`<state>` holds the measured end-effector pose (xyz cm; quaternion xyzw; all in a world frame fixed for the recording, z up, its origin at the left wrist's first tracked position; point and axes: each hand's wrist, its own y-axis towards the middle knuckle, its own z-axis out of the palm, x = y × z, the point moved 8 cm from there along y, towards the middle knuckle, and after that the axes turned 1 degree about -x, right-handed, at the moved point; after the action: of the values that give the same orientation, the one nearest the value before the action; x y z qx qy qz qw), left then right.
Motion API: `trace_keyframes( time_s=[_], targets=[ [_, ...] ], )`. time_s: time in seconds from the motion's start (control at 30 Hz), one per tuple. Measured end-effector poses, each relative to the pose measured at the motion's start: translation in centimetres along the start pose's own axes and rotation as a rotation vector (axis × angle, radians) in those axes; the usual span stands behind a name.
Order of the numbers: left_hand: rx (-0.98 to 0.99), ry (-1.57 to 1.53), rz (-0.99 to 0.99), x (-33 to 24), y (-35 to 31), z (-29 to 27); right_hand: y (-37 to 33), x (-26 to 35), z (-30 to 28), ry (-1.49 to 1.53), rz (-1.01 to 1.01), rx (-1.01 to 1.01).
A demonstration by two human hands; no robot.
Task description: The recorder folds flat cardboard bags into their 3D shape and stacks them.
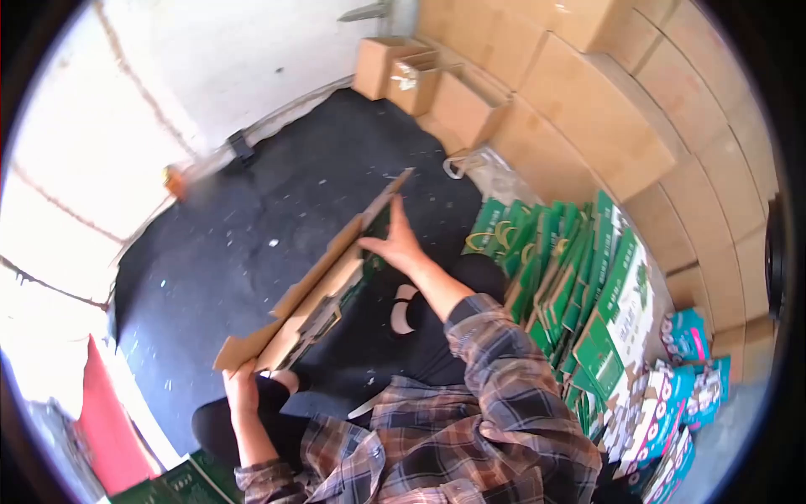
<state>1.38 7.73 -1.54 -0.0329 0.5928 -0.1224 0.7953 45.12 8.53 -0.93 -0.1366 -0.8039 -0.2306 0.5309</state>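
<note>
Black floor mat (201, 277) | stacked brown cartons (579, 109) | left hand (242, 386) gripping, right hand (398, 242) spread against, long brown-green cardboard box (326, 292)

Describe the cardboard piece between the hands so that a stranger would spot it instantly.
Start with the black floor covering. Over it, a long, partly folded cardboard piece slants from the left hand to the right hand. Unlike the green cartons bunched at right, it shows mostly plain brown.

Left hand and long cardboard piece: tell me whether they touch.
Touching. The head view shows the left hand gripping the cardboard piece at its lower-left end.
</note>
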Motion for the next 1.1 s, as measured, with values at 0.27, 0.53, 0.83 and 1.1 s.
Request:
trace_keyframes(
  time_s=[0.27, 0.53, 0.83, 1.1],
  targets=[
    [0.010, 0.272, -0.043, -0.6, -3.3, 2.6, -0.3, 0.3, -2.7, -0.173, 0.101, -0.108],
    [0.046, 0.293, 0.081, -1.6, -3.9, 3.3, -1.1, 1.1, -2.3, -0.159, 0.210, -0.158],
    [-0.384, 0.091, 0.198, -0.8, -1.8, -2.8, -3.6, 6.0, -2.9, -0.131, 0.150, 0.094],
    [-0.443, -0.010, 0.000, 1.1, -2.3, -2.5, -4.2, -2.9, -0.9, -0.142, 0.399, -0.082]
  ],
)
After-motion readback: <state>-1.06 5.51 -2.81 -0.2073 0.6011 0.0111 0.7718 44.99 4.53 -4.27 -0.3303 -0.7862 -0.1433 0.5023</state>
